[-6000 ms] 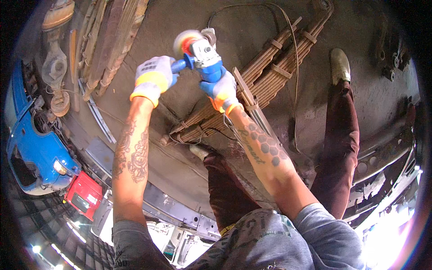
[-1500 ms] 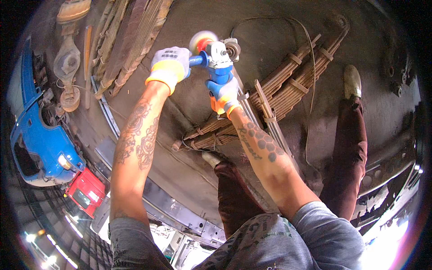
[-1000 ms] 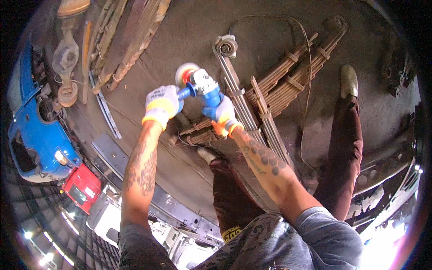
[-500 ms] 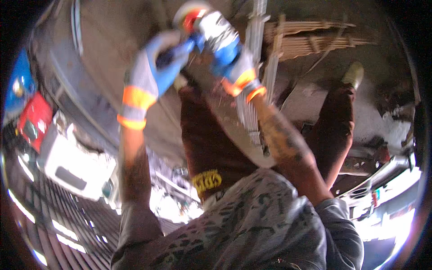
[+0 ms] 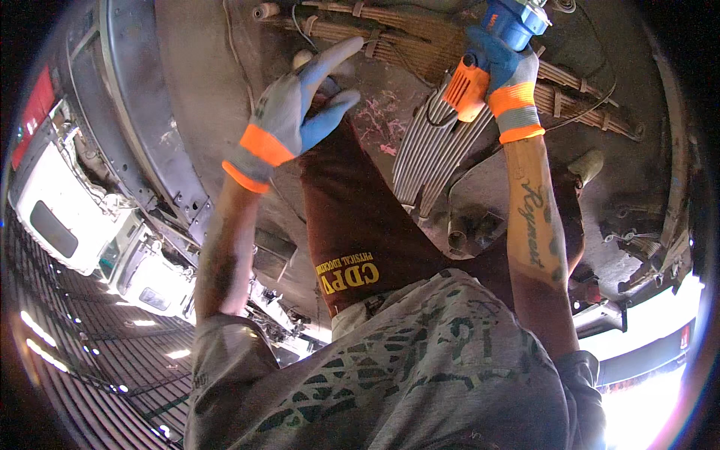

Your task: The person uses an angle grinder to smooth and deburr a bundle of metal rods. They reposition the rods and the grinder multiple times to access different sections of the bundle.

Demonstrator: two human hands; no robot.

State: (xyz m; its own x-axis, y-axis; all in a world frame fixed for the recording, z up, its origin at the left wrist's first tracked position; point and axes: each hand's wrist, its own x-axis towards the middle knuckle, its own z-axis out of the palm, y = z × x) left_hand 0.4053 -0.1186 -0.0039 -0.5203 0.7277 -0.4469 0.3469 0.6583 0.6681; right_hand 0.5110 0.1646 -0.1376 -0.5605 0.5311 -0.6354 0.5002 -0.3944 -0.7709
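My right hand [image 5: 511, 71], in a grey and blue glove with an orange cuff, is wrapped round the body of an angle grinder [image 5: 466, 88]. Its orange, slotted rear end points down toward me, while the blue and silver head reaches the top edge of the view, where the disc end is cut off. To the left, my left hand [image 5: 304, 109] wears a matching glove and holds nothing. Its index finger is stretched out and the thumb stands apart. A grey stack of leaf springs [image 5: 431, 154] lies on the ground below the grinder.
Rusty leaf springs [image 5: 405, 49] lie crosswise beyond my hands. A thin cable [image 5: 589, 112] runs over the ground at right. Along the left stand a long dark metal beam [image 5: 127, 97] and white truck cabs [image 5: 60, 217]. My shoe [image 5: 587, 165] is planted at right.
Both hands were close together on the grinder. My left hand has come off it and opened. My right hand has carried the grinder to the right, and the view has shifted.
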